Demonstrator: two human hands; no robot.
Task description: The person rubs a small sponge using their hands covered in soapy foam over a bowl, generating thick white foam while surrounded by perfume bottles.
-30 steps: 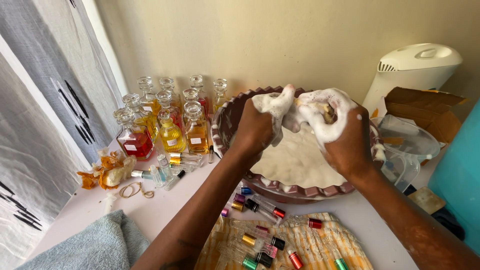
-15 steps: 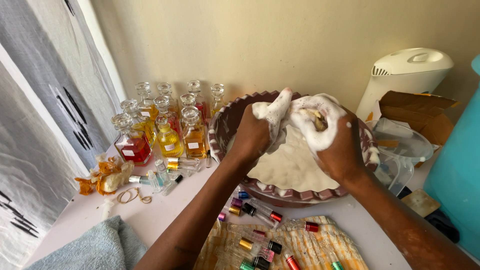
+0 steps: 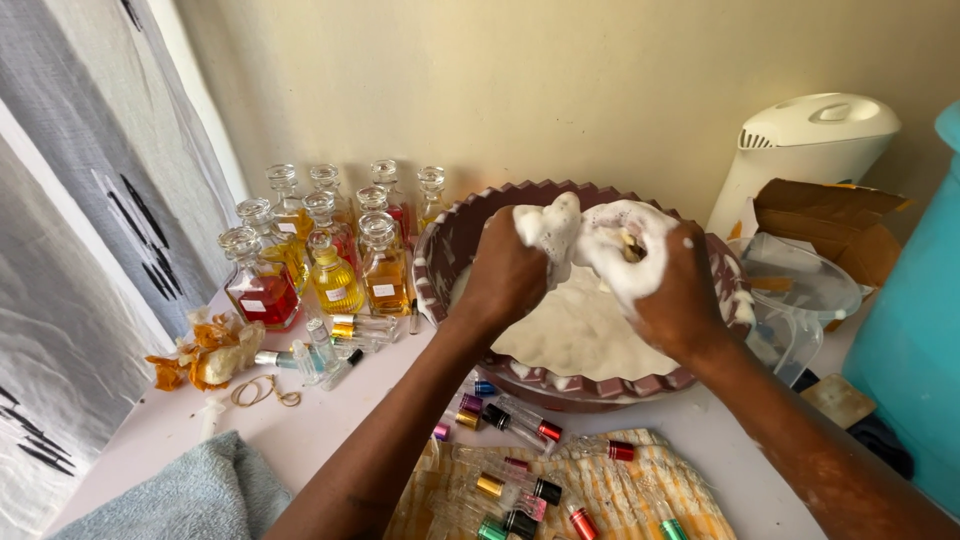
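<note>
Leftmost, a grey patterned curtain (image 3: 70, 250) hung beside the white table (image 3: 330, 430), with a folded grey towel (image 3: 180, 495) at the near corner. Behind it stood a cluster of glass stoppered bottles (image 3: 320, 255) filled with red, yellow and amber liquid, and a few small vials lay just in front of them. Further right, the scalloped brown basin (image 3: 450, 250) held soapy white water. The left hand (image 3: 505, 280) was clenched over its near-left part, fingers curled shut on one end of a foam-covered wad (image 3: 590, 240), seemingly a cloth. The wad ran roughly left to right between both hands, raised just above the suds. The right hand (image 3: 675, 300) was closed on the other end, thick lather hiding its fingertips. Both hands were equally near it, each gripping its own end. Below the basin, small roll-on bottles (image 3: 520, 430) with coloured caps lay on a yellow woven mat (image 3: 610, 480). Rightmost stood a white appliance (image 3: 810, 150), a cardboard box (image 3: 830, 220), a clear plastic container (image 3: 790, 285) and a teal container (image 3: 915, 330).
</note>
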